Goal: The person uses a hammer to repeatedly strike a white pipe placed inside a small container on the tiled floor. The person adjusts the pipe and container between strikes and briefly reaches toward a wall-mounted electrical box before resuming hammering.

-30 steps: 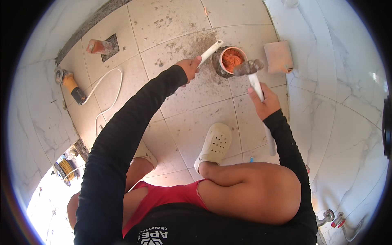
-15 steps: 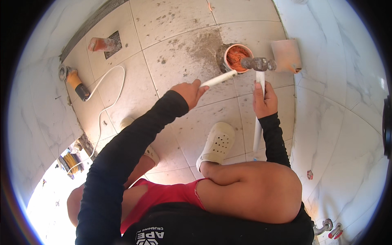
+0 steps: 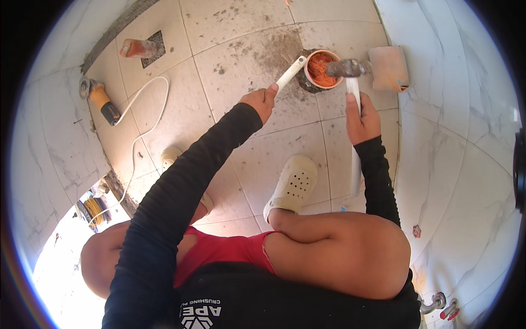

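Near the pipe (image 3: pixel 323 86), left fingers (image 3: pixel 269 95) grip a white bar (image 3: pixel 290 73), right fingers (image 3: pixel 367 105) a hammer (image 3: pixel 345 68).

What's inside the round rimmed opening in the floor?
Wrinkled orange material shows within the rimmed opening. Anything beneath it is hidden; the hammer head blocks part of the right side.

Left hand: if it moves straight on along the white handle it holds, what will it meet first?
Probably the rim of the round orange-filled opening, seemingly right at the white handle's far end; depth is unclear.
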`<state>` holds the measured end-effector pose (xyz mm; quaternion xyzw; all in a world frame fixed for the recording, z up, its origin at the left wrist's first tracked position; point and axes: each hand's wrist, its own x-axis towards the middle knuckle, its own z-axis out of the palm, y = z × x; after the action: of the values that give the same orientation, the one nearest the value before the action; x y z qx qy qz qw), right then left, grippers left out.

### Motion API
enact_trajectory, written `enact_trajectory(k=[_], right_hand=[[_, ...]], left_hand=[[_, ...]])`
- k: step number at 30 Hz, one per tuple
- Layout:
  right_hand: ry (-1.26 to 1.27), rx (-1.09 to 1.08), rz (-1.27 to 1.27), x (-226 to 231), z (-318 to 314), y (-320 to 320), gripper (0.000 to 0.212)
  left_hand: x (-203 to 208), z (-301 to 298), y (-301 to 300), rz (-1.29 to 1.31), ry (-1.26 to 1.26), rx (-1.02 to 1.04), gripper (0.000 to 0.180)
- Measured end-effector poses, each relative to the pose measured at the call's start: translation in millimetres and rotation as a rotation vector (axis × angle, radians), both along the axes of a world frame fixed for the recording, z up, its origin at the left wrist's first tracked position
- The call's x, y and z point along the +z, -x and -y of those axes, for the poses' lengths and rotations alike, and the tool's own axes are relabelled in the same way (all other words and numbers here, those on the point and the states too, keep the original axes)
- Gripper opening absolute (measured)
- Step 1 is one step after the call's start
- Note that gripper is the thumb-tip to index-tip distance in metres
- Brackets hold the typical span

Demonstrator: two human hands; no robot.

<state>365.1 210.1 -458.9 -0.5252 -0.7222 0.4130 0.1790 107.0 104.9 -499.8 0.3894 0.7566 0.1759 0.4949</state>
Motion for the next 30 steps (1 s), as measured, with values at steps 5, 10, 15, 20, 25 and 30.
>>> enact_trajectory(k=[5, 10, 15, 20, 25, 30], right_hand=[[-0.124, 0.169, 0.066, 42, -28, 37, 0.042], [-0.252, 0.147, -0.098, 49, -19, 59, 0.044], [-0.12, 0.258, 0.298, 26, -20, 72, 0.043], [-0.199, 0.172, -0.024, 33, -26, 61, 0.045], [-0.085, 0.221, 0.218, 28, -18, 65, 0.044], [0.061, 0.219, 0.03, 7, -27, 52, 0.047]], left_hand=[[3, -10, 3, -0.002, 0.083, -0.043, 0.077], [3, -12, 2, -0.09, 0.012, -0.116, 0.077], [2, -12, -2, -0.124, 0.04, -0.124, 0.075], [-4, -9, -5, -0.149, 0.017, -0.105, 0.074], [-11, -8, -4, -0.14, 0.028, -0.117, 0.073], [-7, -7, -3, -0.076, -0.029, -0.08, 0.072]])
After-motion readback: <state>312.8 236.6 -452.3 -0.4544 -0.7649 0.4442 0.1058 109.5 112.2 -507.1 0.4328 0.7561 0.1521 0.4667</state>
